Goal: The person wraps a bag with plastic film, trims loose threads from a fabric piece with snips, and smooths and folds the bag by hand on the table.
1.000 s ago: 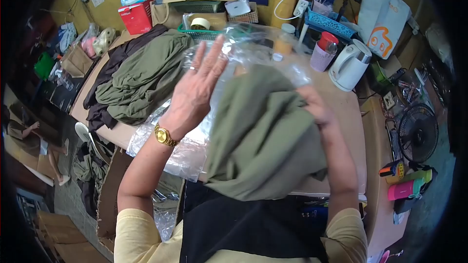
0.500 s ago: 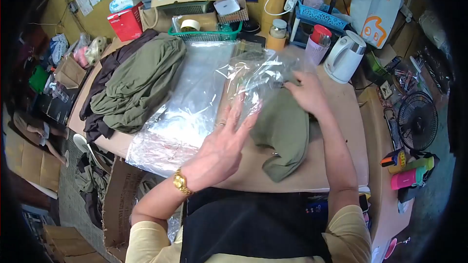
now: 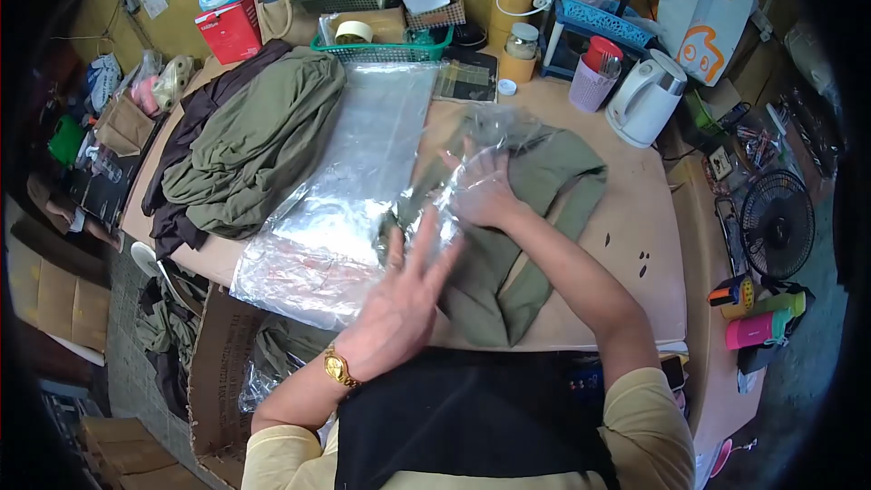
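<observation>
An olive-green garment (image 3: 499, 281) lies spread on the table in front of me. A crumpled clear plastic bag (image 3: 499, 125) covers part of its top. My right hand (image 3: 488, 192) rests on the garment with fingers spread; the film overlaps its fingers, and I cannot tell whether they are inside or beneath it. My left hand (image 3: 399, 299) has its fingers apart, slightly blurred, at the garment's left edge close to the bag. Beside it lies a stack of flat clear plastic bags (image 3: 363, 154).
A heap of olive garments (image 3: 263, 127) lies left over dark cloth (image 3: 172, 209). At the back stand a green basket (image 3: 386, 53), a jar (image 3: 522, 45), a pink cup (image 3: 592, 82) and a white kettle (image 3: 646, 98). A fan (image 3: 778, 222) is at right, an open carton (image 3: 218, 381) below left.
My right hand has moved left and down, over the garment. The plastic bag has come down onto the cloth, which is now more spread out. My left hand has shifted slightly toward me.
</observation>
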{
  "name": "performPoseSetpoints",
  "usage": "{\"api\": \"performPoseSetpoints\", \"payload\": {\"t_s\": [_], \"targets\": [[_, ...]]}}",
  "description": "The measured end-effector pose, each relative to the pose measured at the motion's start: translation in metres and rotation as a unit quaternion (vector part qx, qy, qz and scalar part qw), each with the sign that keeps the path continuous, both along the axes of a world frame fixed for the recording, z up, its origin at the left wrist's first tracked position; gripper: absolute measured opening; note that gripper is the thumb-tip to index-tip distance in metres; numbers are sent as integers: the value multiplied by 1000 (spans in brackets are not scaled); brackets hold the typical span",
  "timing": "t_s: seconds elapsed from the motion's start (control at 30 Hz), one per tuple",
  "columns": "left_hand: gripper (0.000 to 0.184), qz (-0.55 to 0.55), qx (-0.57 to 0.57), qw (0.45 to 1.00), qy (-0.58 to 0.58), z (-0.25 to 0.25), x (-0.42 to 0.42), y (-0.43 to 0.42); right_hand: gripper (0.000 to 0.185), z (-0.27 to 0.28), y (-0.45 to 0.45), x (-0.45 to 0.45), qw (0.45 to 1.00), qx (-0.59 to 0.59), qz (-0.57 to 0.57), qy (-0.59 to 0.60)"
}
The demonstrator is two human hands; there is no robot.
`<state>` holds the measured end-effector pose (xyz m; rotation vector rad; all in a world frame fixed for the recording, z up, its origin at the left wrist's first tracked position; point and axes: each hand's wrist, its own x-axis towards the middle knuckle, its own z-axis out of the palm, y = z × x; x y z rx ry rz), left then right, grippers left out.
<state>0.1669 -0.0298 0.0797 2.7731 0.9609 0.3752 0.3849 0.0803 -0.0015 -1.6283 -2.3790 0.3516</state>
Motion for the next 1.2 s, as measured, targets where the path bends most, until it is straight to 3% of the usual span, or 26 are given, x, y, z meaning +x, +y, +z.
{"api": "performPoseSetpoints", "payload": {"t_s": [0.03, 0.07, 0.1, 0.17, 0.23, 0.3, 0.33, 0.37, 0.4, 0.43, 0.5, 0.6, 0.63, 0.7, 0.73, 0.8, 0.83, 0.87, 0.9, 0.93, 0.97, 1.0, 1.03, 1.1, 1.17, 1.2], "targets": [[78, -1, -1, 1000, 1, -2, -4, -7, 69, -11, 2, -4, 991, 2, -92, -98], [72, -86, -21, 995, 39, -3, -10, -10, 75, -52, 4, -9, 989, 77, -102, -79], [67, -169, -38, 982, 76, 0, -14, -7, 75, -47, 11, -9, 988, 83, -102, -79], [56, -123, -50, 988, 77, 42, -20, -7, 79, -38, 17, -10, 994, 51, 95, -11], [46, -62, -16, 998, 11, 76, -16, 14, 79, -38, 18, -10, 996, 59, 29, 55], [37, -23, -8, 999, 29, 93, 15, 56, 85, -39, 20, -13, 987, 86, -74, -116], [38, -37, 61, 997, -11, 79, 37, 89, 83, -81, 39, 5, 956, 18, 96, 276], [53, -22, 43, 998, 39, 63, 96, 145, 83, -77, 34, 2, 957, 17, 97, 272], [66, -27, 27, 999, 6, 39, 121, 173, 85, -70, 25, -8, 982, 155, 67, 85], [71, -1, 24, 1000, -9, 17, 142, 185, 87, -60, 19, -13, 952, 285, 33, -108], [55, 31, 7, 999, -21, -30, 173, 206, 91, -50, 18, -8, 961, 247, 66, -106], [29, 3, -12, 1000, 29, -56, 193, 222, 86, -36, 25, 10, 994, 81, 71, 14], [29, 2, -13, 1000, 29, -55, 198, 217, 86, -41, 25, 10, 994, 80, 70, 14], [14, -46, 87, 994, 48, -53, 210, 193, 87, -58, 23, 3, 982, 159, 100, -25], [11, -80, 132, 988, -29, -65, 218, 184, 87, -61, 17, 0, 982, 159, 101, -24], [15, -158, 122, 980, 0, -54, 230, 148, 77, -66, 4, -6, 888, 378, 175, -197], [14, -189, 120, 974, -23, -60, 237, 132, 77, -67, 10, -5, 888, 378, 175, -196], [11, -205, 82, 975, -8, -60, 241, 116, 72, -68, 18, -3, 961, 133, 241, -6], [11, -207, 81, 975, -6, -60, 243, 101, 67, -71, 22, -3, 933, -126, 282, 186], [10, -231, 70, 970, -26, -59, 243, 88, 67, -63, 14, -4, 933, -126, 282, 187], [10, -254, 61, 964, -46, -58, 244, 78, 66, -43, -2, -6, 985, -15, 127, 113], [10, -255, 62, 964, -46, -60, 246, 69, 64, -20, -20, -9, 994, 96, -33, 34], [11, -277, 45, 951, -126, -63, 249, 59, 63, -11, -31, -9, 959, 202, -193, -48], [12, -302, 24, 930, -207, -64, 257, 39, 65, -52, -21, -3, 965, 161, -204, -18], [8, -346, 59, 926, -138, -50, 263, 22, 66, -56, -9, -9, 973, 106, 95, 181], [8, -345, 42, 933, -98, -42, 261, 16, 65, -51, -15, -16, 960, 54, 110, 251]]}}
